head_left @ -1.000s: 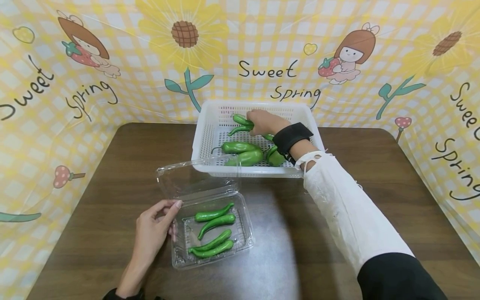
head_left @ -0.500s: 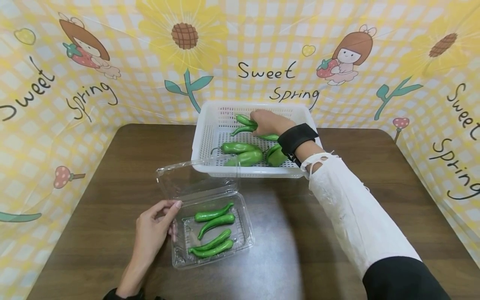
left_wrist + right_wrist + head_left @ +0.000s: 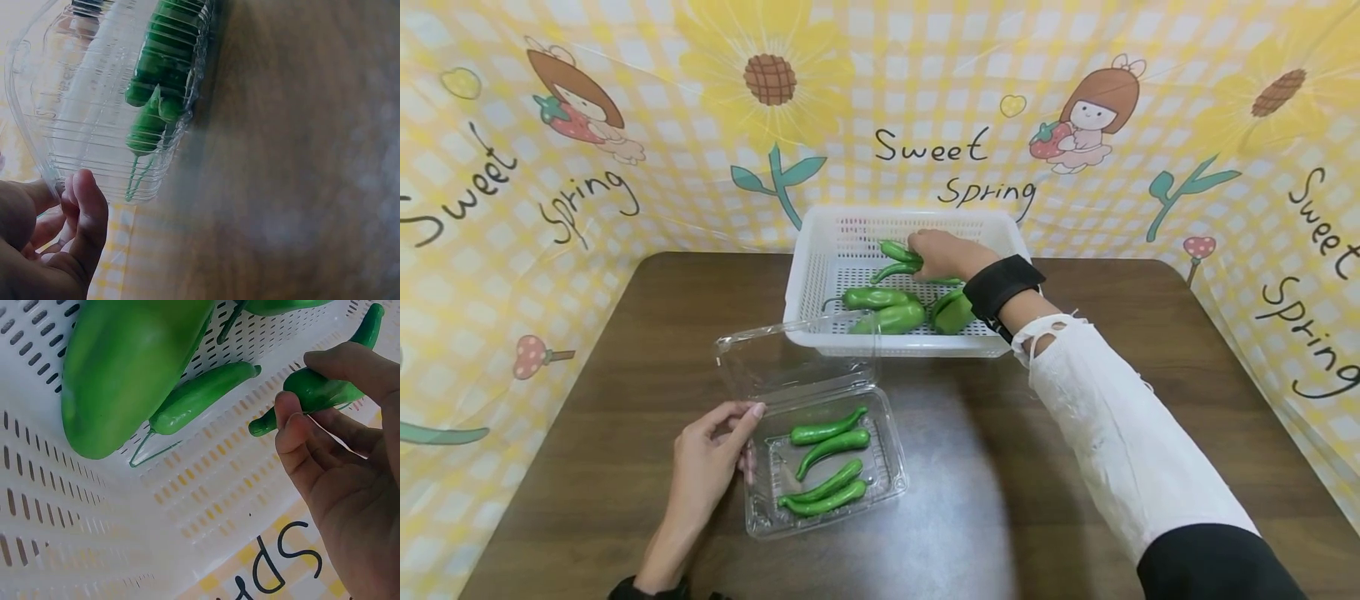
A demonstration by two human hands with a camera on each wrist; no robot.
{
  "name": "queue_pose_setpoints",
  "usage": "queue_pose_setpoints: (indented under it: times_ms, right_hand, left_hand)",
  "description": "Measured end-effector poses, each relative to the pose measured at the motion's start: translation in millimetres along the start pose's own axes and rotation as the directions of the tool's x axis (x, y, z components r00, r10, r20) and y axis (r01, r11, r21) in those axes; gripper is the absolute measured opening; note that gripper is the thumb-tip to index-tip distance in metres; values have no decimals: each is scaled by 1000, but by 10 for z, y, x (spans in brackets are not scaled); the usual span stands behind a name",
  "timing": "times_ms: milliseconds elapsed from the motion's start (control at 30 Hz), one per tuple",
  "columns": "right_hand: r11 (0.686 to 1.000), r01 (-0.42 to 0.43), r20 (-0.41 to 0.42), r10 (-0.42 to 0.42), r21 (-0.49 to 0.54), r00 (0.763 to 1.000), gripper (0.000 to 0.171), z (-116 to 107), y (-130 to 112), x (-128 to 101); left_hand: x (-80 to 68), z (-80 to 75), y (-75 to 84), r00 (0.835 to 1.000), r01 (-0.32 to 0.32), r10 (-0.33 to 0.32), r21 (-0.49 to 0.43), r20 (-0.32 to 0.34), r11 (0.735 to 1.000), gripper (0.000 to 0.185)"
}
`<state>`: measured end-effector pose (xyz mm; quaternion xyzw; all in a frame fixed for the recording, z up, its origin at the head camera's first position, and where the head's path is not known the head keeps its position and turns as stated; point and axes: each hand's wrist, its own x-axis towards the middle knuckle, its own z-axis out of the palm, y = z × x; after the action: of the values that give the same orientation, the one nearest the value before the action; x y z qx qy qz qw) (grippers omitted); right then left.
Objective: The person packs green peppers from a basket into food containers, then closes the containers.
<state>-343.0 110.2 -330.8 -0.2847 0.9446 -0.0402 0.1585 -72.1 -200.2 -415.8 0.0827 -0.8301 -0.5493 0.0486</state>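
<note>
While the left hand [image 3: 703,462] steadies a clear plastic clamshell [image 3: 900,467] on the worktop [image 3: 625,375], the right hand [image 3: 946,254] holds two slim green chili peppers [image 3: 312,390] inside the white plastic basket [image 3: 805,275], toward its back wall. The right hand's fingers [image 3: 289,406] are drawn in to a pinch, with the chilies caught between them and the thumb [image 3: 340,359]. In the right wrist view a rounded end bulges between thumb and fingertips, a narrow tip pokes out just beyond the fingertips, and a tapered end rises past the thumb; in the head view two ends project to the left of the fingers, one above the other. Another chili [image 3: 203,400] with a wire-like stem lies in the basket near the fingers, not held, and larger green peppers [image 3: 887,317] rest toward the front. The left thumb lies on the clamshell's rim near the hinge, pinching the edge against curled fingers. Four slim chilies [image 3: 833,446] lie in the tray apart from those fingers, and the raised lid [image 3: 797,358] leans toward the basket.
</note>
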Motion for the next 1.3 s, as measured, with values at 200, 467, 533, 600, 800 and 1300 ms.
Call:
queue_pose_setpoints:
  times_ms: [200,467,533,600,800,1300]
  right_hand:
    - [1000,-17,21,17,3,1000,39,3,-7,-34]
    - [1000,-24,28,24,0,999,37,-18,-13,-99]
    - [1000,-25,16,25,0,1000,37,-28,-11,-126]
    - [1000,-22,5,22,1,1000,34,-40,-7,-152]
    - [1000,-17,-6,17,-3,1000,27,-92,7,-227]
    - [999,-25,16,25,-22,1000,31,-181,-2,-391]
  left_hand:
    - [3,7,-23,1000,3,-3,-3,0,1000,24]
    - [-5,2,-3,1000,-3,3,-21,-1,1000,26]
    - [-4,2,4,1000,-5,5,-22,1,1000,27]
    - [-2,1,10,1000,-8,8,-23,2,1000,27]
    - [0,-9,10,1000,-13,13,-13,5,1000,27]
    - [-19,-21,42,1000,-29,29,-8,6,1000,30]
